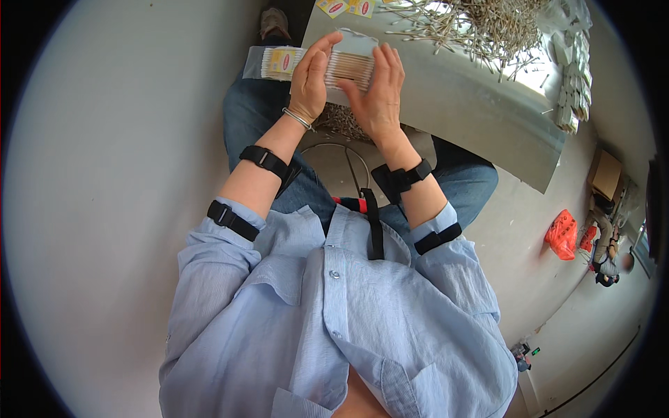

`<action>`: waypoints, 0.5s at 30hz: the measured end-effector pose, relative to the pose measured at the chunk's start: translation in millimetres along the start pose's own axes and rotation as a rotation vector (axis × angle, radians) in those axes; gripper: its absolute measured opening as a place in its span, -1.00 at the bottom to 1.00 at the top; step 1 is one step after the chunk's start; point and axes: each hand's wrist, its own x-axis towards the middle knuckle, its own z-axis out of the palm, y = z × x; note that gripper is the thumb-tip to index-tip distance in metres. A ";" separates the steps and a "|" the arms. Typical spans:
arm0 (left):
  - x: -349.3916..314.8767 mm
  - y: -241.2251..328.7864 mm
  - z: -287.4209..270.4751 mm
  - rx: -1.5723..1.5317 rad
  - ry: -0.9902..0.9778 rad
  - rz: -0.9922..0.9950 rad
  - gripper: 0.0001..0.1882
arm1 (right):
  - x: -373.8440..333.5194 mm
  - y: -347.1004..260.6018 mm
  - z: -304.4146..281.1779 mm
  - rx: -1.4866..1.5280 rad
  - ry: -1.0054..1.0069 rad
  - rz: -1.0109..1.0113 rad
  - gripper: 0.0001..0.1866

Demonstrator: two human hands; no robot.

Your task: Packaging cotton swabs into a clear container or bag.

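Between my two hands, over the near left edge of the metal table, is a flat bundle of cotton swabs (350, 67) in what looks like a clear plastic bag. My left hand (311, 78) grips its left side, fingers pointing up along it. My right hand (378, 92) holds the right side, with the thumb across the lower front. Just left of my left hand, a filled bag of cotton swabs (269, 63) with a yellow label lies by the table edge above my left knee. A large heap of loose cotton swabs (488, 31) covers the table's far right.
Yellow label cards (361, 7) lie at the far left of the metal table (446, 94). Filled packs (574, 87) are stacked along its right edge. More loose swabs (341, 120) show below the tabletop. A red plastic bag (561, 235) and cardboard box (605, 173) are at right.
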 end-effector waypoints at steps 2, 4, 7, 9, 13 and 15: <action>0.3 0.4 1.4 -0.018 0.007 0.005 -0.42 | -2.2 3.5 4.3 0.234 0.095 0.087 -0.30; 0.1 1.6 1.7 0.011 -0.004 0.003 -0.41 | 2.2 0.7 6.1 0.466 0.191 0.176 -0.39; 0.0 4.4 2.5 0.068 -0.020 0.002 -0.39 | 9.5 -6.6 14.8 0.662 0.225 0.186 -0.46; 0.8 4.3 4.4 0.094 -0.022 0.004 -0.38 | 11.8 -8.7 18.4 0.568 0.193 0.198 -0.44; 1.3 4.9 7.4 0.199 0.055 0.087 -0.45 | 10.6 -8.6 20.6 0.616 0.186 0.190 -0.44; 0.3 7.0 6.7 0.209 0.063 0.086 -0.45 | 11.6 -8.0 18.2 0.588 0.144 0.188 -0.44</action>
